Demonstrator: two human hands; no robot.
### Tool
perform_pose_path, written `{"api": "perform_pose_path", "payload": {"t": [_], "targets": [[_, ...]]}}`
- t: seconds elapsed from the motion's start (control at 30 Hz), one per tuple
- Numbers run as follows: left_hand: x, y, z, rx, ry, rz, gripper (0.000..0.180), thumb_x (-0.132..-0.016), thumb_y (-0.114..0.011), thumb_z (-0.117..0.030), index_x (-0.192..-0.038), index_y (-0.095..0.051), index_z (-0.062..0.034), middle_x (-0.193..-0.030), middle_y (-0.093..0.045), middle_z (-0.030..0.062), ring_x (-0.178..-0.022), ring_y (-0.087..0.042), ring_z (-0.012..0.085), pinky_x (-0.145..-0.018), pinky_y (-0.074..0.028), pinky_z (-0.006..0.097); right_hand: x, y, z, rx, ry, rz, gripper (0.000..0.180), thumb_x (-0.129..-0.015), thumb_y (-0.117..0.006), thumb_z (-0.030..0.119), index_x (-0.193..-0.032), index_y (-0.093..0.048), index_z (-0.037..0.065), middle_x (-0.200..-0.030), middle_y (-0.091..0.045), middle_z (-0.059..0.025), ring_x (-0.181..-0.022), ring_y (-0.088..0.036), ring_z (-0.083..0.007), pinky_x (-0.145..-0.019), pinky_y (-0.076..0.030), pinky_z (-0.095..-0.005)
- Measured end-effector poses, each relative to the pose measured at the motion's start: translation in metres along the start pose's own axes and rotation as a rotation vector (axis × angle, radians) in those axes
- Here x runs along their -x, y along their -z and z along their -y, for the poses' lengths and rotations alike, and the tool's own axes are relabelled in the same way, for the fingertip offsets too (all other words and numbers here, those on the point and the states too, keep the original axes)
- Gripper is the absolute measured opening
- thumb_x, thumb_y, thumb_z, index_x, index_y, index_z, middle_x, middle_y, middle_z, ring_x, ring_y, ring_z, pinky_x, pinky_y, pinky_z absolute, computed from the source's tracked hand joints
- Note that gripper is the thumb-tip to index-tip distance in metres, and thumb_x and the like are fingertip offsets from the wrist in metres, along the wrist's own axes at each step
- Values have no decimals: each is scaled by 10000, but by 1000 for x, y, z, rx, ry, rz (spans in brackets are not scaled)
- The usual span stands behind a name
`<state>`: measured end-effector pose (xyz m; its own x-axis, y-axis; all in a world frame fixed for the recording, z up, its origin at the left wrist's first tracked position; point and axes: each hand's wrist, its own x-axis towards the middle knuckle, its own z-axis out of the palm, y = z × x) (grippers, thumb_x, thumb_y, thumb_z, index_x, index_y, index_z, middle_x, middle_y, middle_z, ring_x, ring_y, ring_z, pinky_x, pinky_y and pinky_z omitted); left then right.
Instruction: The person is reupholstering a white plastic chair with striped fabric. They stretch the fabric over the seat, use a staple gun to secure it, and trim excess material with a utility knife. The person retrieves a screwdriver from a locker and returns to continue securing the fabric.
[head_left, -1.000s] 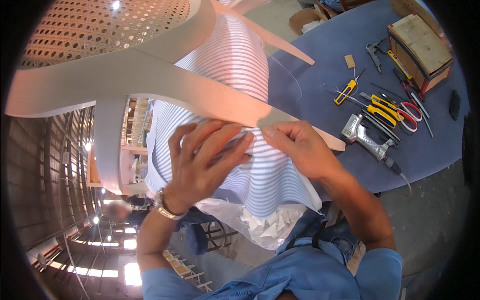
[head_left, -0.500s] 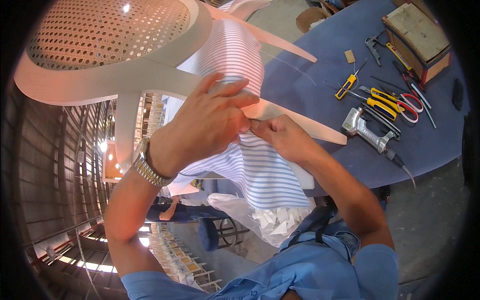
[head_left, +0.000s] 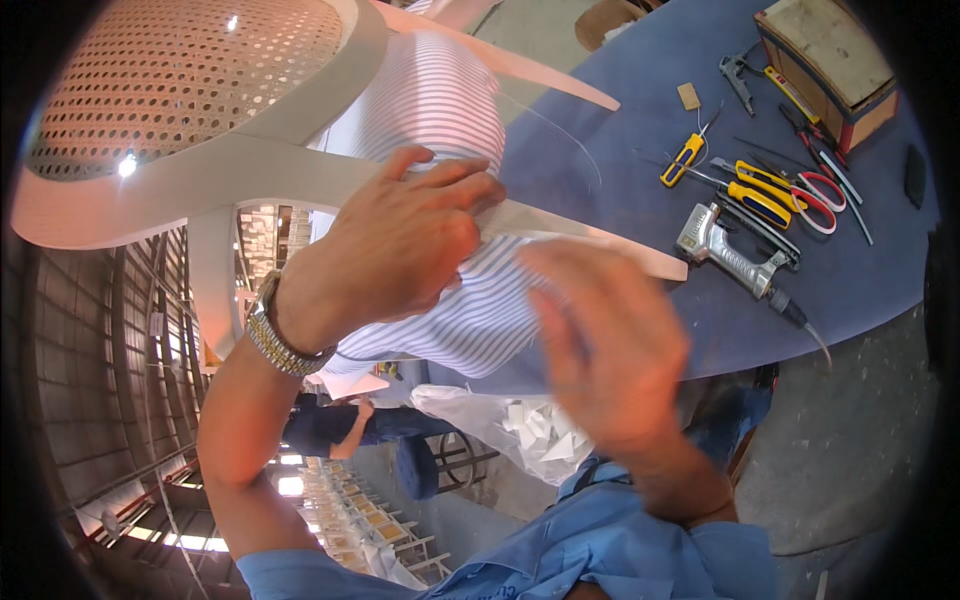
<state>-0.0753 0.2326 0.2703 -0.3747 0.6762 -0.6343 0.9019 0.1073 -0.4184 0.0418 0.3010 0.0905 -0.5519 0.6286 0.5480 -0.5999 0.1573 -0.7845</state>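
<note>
A pale wooden chair frame (head_left: 270, 165) with a woven cane panel (head_left: 190, 70) lies tipped on the table, its seat covered in blue-and-white striped fabric (head_left: 440, 100). My left hand (head_left: 410, 235), wearing a metal watch (head_left: 283, 335), is closed on the striped fabric beside a chair leg (head_left: 590, 240). Its fingers bend over the edge; the thumb tip is hidden. My right hand (head_left: 615, 345) is apart from the fabric, blurred by motion, with a gap between thumb and fingers and nothing visible in it.
On the blue-covered table (head_left: 640, 130) lie a silver staple gun (head_left: 730, 250) with a hose, yellow-handled screwdrivers (head_left: 683, 160), red-handled scissors (head_left: 818, 203) and a wooden box (head_left: 835, 60). Below hangs a plastic bag (head_left: 530, 430) of white scraps. Another person (head_left: 330, 425) stands beyond.
My right hand has let go of the fabric and moved down and right, toward me. The loose fabric end now lies tucked closer to the chair. My left hand stays near the leg.
</note>
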Motion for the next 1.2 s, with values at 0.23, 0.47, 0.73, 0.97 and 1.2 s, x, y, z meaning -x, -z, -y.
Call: {"api": "perform_pose_path", "payload": {"t": [0.23, 0.47, 0.73, 0.97, 1.2], "targets": [[2, -2, -1, -26, -6, -53, 122, -711, -842, -122, -785, -758, -74, -1435, -581, 41, -1442, -442, 253, -1165, -328, 470, 35, -86, -26, 112, -18, -158, 308, -901, -724, 108, -1203, -710, 45, -1190, -674, -93, -1066, -618, -274, -962, -421, -415], [6, -9, -10, -56, 8, -196, 78, -743, -790, -106, -791, -750, -58, -1325, -610, 43, -1341, -499, 260, -1103, -369, 439, 35, -91, -43, 196, 70, -120, 276, -902, -734, 143, -1169, -707, 77, -990, -667, -44, -905, -609, -224, -856, -409, -377], [56, -15, -39, -12, 276, -359, 542, -820, -761, -105, -1347, -636, -85, -1194, -678, 41, -958, -616, 226, -815, -469, 365, 34, -91, -68, -77, 142, -18, 370, -883, -773, 180, -1229, -698, 73, -769, -715, -30, -581, -628, -194, -578, -463, -331], [66, -22, -27, 3, 237, -271, 577, -882, -740, -135, -1420, -552, -40, -1232, -694, 88, -933, -666, 255, -804, -523, 386, 26, -88, -78, -470, 78, 122, 474, -946, -728, 155, -1409, -630, 125, -1059, -772, -128, -808, -751, -285, -763, -596, -354], [51, -25, -21, 116, 195, -230, 563, -896, -731, -163, -1387, -505, -6, -1053, -693, 120, -828, -717, 292, -635, -557, 370, 18, -75, -92, -690, -158, 548, 368, -1037, -615, 177, -1401, -630, 126, -1081, -743, -177, -867, -727, -278, -806, -558, -349]]}}
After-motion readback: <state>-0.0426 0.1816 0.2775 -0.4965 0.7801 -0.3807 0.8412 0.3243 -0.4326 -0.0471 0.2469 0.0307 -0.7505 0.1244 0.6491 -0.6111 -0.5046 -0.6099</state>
